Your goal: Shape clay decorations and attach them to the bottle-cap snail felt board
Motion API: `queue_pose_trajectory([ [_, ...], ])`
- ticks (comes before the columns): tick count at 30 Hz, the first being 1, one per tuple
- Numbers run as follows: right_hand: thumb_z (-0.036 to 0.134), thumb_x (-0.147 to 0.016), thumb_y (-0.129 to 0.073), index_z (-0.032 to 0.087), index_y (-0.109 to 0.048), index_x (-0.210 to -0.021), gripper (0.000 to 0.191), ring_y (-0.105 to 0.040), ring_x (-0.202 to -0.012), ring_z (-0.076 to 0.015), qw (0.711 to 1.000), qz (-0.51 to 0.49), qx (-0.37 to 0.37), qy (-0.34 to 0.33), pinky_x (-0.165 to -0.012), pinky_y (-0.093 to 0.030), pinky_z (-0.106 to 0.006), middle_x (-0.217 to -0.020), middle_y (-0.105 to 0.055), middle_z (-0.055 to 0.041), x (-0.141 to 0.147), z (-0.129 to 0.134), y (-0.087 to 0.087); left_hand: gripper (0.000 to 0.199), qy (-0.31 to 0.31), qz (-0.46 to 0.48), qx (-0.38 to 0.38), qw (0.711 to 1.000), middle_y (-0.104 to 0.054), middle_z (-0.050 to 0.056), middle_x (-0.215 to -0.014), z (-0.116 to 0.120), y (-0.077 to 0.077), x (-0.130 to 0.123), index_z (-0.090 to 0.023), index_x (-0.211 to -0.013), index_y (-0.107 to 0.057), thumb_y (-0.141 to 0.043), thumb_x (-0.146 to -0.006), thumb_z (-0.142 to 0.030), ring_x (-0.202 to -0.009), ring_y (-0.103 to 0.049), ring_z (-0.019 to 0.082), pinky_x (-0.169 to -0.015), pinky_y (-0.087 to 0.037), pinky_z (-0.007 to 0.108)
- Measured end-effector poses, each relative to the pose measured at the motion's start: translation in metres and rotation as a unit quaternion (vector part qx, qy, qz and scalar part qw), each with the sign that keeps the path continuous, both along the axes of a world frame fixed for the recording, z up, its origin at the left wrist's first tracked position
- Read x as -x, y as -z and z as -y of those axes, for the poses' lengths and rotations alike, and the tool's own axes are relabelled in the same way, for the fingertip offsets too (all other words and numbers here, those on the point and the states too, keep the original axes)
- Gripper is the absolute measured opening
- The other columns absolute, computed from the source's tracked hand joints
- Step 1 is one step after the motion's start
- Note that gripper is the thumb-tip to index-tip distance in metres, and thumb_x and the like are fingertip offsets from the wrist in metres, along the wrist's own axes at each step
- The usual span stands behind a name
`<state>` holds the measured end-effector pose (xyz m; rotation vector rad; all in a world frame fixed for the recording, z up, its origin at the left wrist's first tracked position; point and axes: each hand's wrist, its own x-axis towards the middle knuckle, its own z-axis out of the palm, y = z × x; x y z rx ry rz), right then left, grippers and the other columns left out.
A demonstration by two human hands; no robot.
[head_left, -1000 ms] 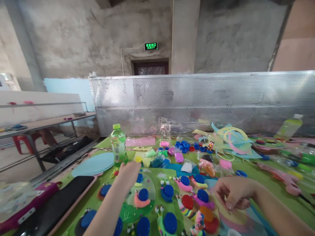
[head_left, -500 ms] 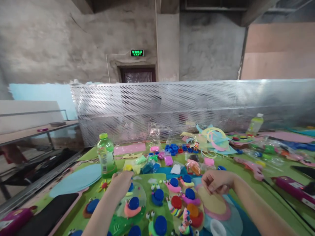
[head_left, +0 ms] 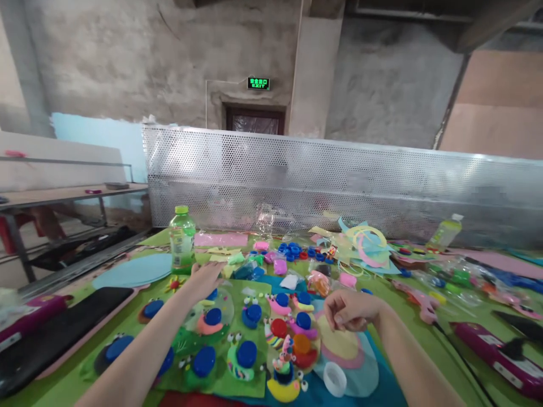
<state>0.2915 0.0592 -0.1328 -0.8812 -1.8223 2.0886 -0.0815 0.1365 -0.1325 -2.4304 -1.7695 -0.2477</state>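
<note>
My left hand (head_left: 202, 278) lies flat, fingers spread, on the far edge of a green sheet (head_left: 250, 382) covered with clay snails (head_left: 240, 360) that have blue and red bottle-cap shells. A green drink bottle (head_left: 181, 239) stands just beyond it to the left. My right hand (head_left: 347, 310) hovers over a yellow and pink foam disc (head_left: 339, 346), fingers curled inward; whether it pinches anything I cannot tell. Small bags of coloured clay (head_left: 280, 267) lie past both hands.
A perforated metal screen (head_left: 339, 186) closes off the far side of the table. Loose blue and red caps (head_left: 297, 252), foam cut-outs (head_left: 365, 240), a tape roll (head_left: 335, 379), a black pad (head_left: 55, 333) at left, a second bottle (head_left: 445, 232) and pink glue guns (head_left: 496, 350) at right.
The view has swung and tilted a little, showing more of the near table. My left hand stays on the green sheet; my right hand has drifted slightly left, still curled.
</note>
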Motion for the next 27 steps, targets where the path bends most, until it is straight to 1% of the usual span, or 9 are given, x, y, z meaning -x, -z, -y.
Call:
queue_pose_trajectory([
  [3, 0.043, -0.064, -0.078, 0.008, -0.058, -0.076, 0.042, -0.033, -0.026, -0.0003, 1.0, -0.011, -0.011, -0.001, -0.022, -0.021, -0.009, -0.056, -0.054, 0.0023, -0.002, 0.002, -0.004, 0.035, 0.003, 0.003, -0.006, 1.0, -0.049, 0.011, -0.122, -0.007, 0.006, 0.001, -0.015, -0.12, -0.047, -0.054, -0.088, -0.027, -0.113, -0.046, 0.027, -0.094, -0.04, 0.051],
  [6, 0.042, -0.066, -0.077, 0.007, -0.06, -0.078, 0.04, -0.034, -0.026, -0.0008, 1.0, -0.011, -0.018, -0.012, -0.022, -0.022, -0.01, -0.056, -0.054, 0.0025, -0.001, 0.004, -0.007, 0.034, 0.02, 0.007, 0.001, 1.0, -0.045, 0.011, -0.127, -0.013, 0.011, 0.001, -0.016, -0.12, -0.048, -0.053, -0.088, -0.026, -0.116, -0.044, 0.027, -0.096, -0.039, 0.051],
  [9, 0.04, -0.068, -0.076, 0.007, -0.061, -0.082, 0.039, -0.036, -0.028, -0.0009, 0.999, -0.007, -0.024, -0.021, -0.023, -0.023, -0.009, -0.058, -0.054, 0.0018, 0.001, 0.005, -0.008, 0.033, 0.034, 0.008, 0.01, 0.999, -0.047, 0.011, -0.125, -0.015, 0.013, 0.002, -0.016, -0.119, -0.048, -0.053, -0.088, -0.027, -0.114, -0.046, 0.027, -0.096, -0.039, 0.05],
  [12, 0.039, -0.069, -0.075, 0.007, -0.061, -0.083, 0.037, -0.037, -0.029, -0.0008, 0.999, -0.001, -0.032, -0.02, -0.024, -0.024, -0.009, -0.062, -0.056, 0.0002, 0.002, 0.005, -0.009, 0.034, 0.022, 0.003, 0.009, 1.0, -0.049, 0.01, -0.121, -0.013, 0.01, 0.004, -0.015, -0.119, -0.048, -0.053, -0.088, -0.028, -0.112, -0.047, 0.027, -0.094, -0.04, 0.05],
  [15, 0.038, -0.069, -0.075, 0.007, -0.061, -0.084, 0.037, -0.038, -0.03, -0.0012, 0.999, 0.01, -0.031, -0.02, -0.025, -0.024, -0.01, -0.061, -0.056, 0.0002, 0.002, 0.005, -0.009, 0.034, -0.006, -0.001, 0.002, 1.0, -0.049, 0.01, -0.119, -0.009, 0.007, 0.004, -0.015, -0.118, -0.048, -0.054, -0.087, -0.029, -0.112, -0.047, 0.027, -0.094, -0.04, 0.051],
  [19, 0.04, -0.067, -0.076, 0.007, -0.061, -0.085, 0.04, -0.037, -0.03, -0.0014, 0.999, 0.022, -0.033, -0.015, -0.025, -0.024, -0.01, -0.062, -0.056, -0.0001, 0.001, 0.005, -0.01, 0.032, -0.032, 0.018, 0.003, 0.999, -0.049, 0.01, -0.119, -0.005, 0.001, 0.004, -0.015, -0.114, -0.051, -0.056, -0.086, -0.03, -0.112, -0.046, 0.027, -0.094, -0.039, 0.051],
  [23, 0.041, -0.066, -0.076, 0.008, -0.06, -0.085, 0.042, -0.037, -0.03, -0.0011, 0.998, 0.023, -0.053, 0.016, -0.025, -0.023, -0.01, -0.062, -0.055, 0.0009, 0.001, 0.006, -0.012, 0.032, -0.022, 0.067, 0.005, 0.997, -0.049, 0.01, -0.121, -0.001, -0.005, 0.003, -0.014, -0.113, -0.051, -0.057, -0.086, -0.029, -0.113, -0.046, 0.027, -0.095, -0.038, 0.051],
  [27, 0.042, -0.065, -0.077, 0.007, -0.06, -0.085, 0.044, -0.036, -0.029, -0.0012, 0.995, 0.026, -0.082, 0.054, -0.025, -0.022, -0.011, -0.061, -0.054, 0.001, 0.004, 0.007, -0.012, 0.028, 0.006, 0.14, 0.013, 0.99, -0.055, 0.009, -0.109, 0.003, -0.006, 0.0, -0.013, -0.109, -0.053, -0.056, -0.086, -0.029, -0.102, -0.053, 0.024, -0.091, -0.042, 0.048],
])
